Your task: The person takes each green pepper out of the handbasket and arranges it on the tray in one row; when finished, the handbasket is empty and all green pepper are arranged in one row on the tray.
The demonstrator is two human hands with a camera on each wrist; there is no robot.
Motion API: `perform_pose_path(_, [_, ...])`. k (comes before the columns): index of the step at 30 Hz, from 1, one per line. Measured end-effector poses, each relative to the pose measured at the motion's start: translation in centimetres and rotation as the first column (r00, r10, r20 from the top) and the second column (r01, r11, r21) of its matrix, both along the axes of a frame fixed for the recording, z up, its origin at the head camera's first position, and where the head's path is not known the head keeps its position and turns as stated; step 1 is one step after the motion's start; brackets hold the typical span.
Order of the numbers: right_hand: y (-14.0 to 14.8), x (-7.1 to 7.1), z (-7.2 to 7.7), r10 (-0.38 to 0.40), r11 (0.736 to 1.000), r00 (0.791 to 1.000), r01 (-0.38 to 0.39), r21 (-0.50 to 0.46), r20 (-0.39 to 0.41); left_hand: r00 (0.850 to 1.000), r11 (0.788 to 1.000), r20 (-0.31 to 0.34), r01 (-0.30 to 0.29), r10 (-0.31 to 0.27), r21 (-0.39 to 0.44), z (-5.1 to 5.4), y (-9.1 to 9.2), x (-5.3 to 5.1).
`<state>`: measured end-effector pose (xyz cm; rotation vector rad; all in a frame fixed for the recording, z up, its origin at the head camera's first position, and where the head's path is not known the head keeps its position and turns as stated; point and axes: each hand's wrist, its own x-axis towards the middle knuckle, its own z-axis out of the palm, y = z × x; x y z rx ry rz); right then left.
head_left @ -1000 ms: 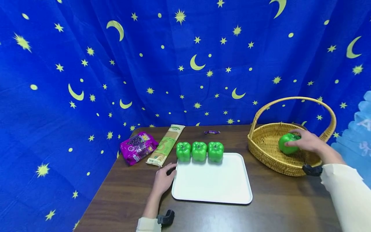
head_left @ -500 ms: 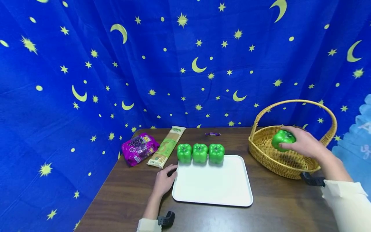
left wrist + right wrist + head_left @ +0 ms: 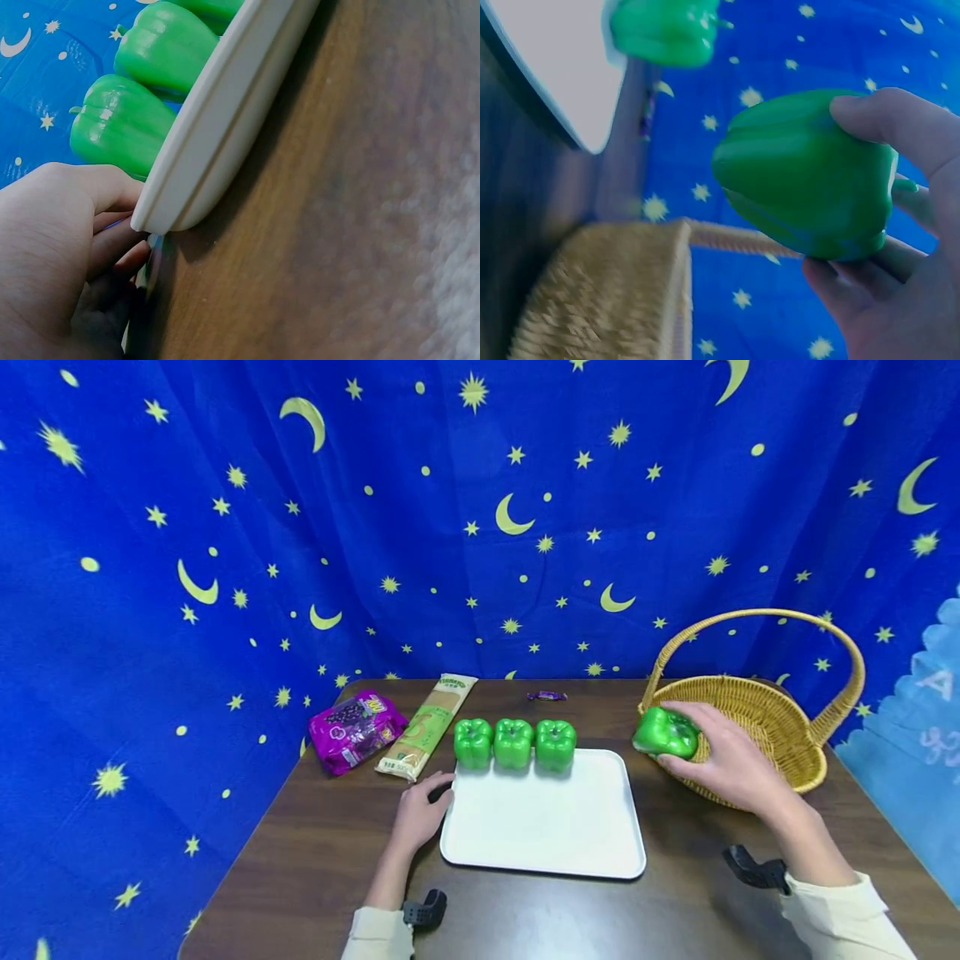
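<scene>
My right hand grips a glossy green bell pepper above the left rim of the wicker basket. In the right wrist view, the thumb lies on one side of that bell pepper and the fingers on the other. Three more green bell peppers stand in a row along the back edge of a white tray. My left hand holds the tray at its left edge. From the left wrist, the hand's digits meet the tray's rim, with some fingers curled below it in shadow.
Left of the tray lie a purple grape-printed bag and a long packet of noodles. A small purple-wrapped candy lies near the table's back edge. The basket's tall handle arches up at the right. A blue star-patterned curtain hangs behind.
My right hand has lifted the bell pepper out of the basket's inside and carried it left past the rim, tilting it. The left hand stays at the tray's edge.
</scene>
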<state>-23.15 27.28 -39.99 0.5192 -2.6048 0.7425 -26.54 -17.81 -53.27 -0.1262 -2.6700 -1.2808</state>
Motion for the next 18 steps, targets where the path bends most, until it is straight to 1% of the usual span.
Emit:
perform_pose_path(3, [-0.9,-0.6,-1.3,0.029,0.999,1.0,-0.029,-0.023,0.001,1.0,1.0,0.007,0.005,-0.005,-0.005,-0.1,-0.1,-0.2])
perform_pose_path(7, [-2.2,-1.6,-2.7,0.045,0.998,0.997,-0.043,-0.038,0.061,1.0,1.0,0.01,-0.001,0.002,-0.011,0.1,-0.1,-0.2])
perform_pose_path(10, [-3.0,-2.4,-3.5,0.053,0.997,0.992,-0.047,-0.053,0.117,1.0,1.0,-0.002,0.001,-0.001,-0.012,0.3,-0.1,-0.1])
perform_pose_path(14, [-3.9,-3.8,-4.6,0.087,0.993,0.986,-0.075,-0.09,0.141,1.0,1.0,-0.006,0.004,-0.004,-0.017,0.4,-0.1,-0.1])
perform_pose_path(18, [-4.5,-4.8,-5.6,0.093,0.991,0.982,-0.075,-0.112,0.164,1.0,1.0,0.012,-0.004,0.005,-0.019,0.3,-0.1,-0.2])
